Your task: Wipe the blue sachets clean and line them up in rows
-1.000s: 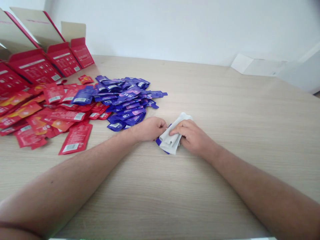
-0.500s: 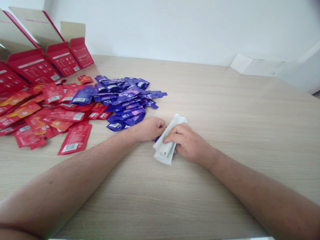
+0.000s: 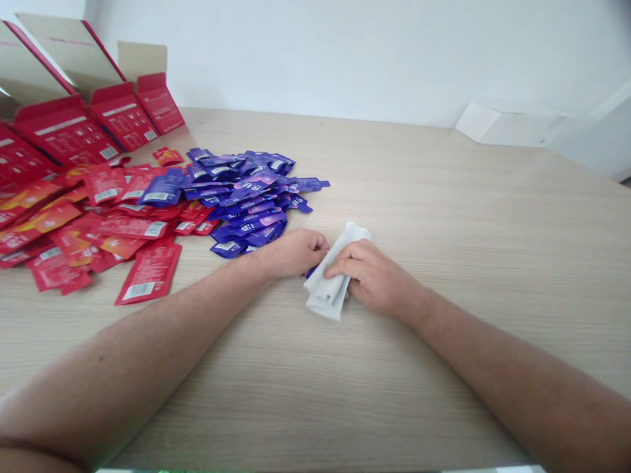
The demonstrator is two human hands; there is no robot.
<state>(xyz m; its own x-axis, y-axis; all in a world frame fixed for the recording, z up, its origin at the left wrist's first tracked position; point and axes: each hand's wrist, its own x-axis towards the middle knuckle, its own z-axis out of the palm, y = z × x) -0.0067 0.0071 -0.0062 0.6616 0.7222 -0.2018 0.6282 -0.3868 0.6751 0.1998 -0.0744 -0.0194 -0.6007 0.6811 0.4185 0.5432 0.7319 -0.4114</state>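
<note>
My right hand (image 3: 377, 276) is closed on a folded white cloth-like piece (image 3: 328, 289), with the fingertips pressed on its upper face. To its left, my left hand (image 3: 303, 253) is closed in a pinch at the edge of a blue-purple packet (image 3: 310, 271), which is mostly hidden behind the white piece. Just beyond my left hand lies a pile of blue-purple packets (image 3: 251, 197). Red and orange packets (image 3: 118, 230) spread out further left, one red packet (image 3: 149, 270) lying nearest to my left forearm.
Red boxes (image 3: 73, 131) with raised flaps stand in a row at the back left. A white box-like object (image 3: 513, 128) lies by the wall at the back right. Everything rests on a light wood-grain table (image 3: 315, 394).
My right hand and the white piece have shifted very slightly right and up. My left hand has hardly moved, still at the packet's edge.
</note>
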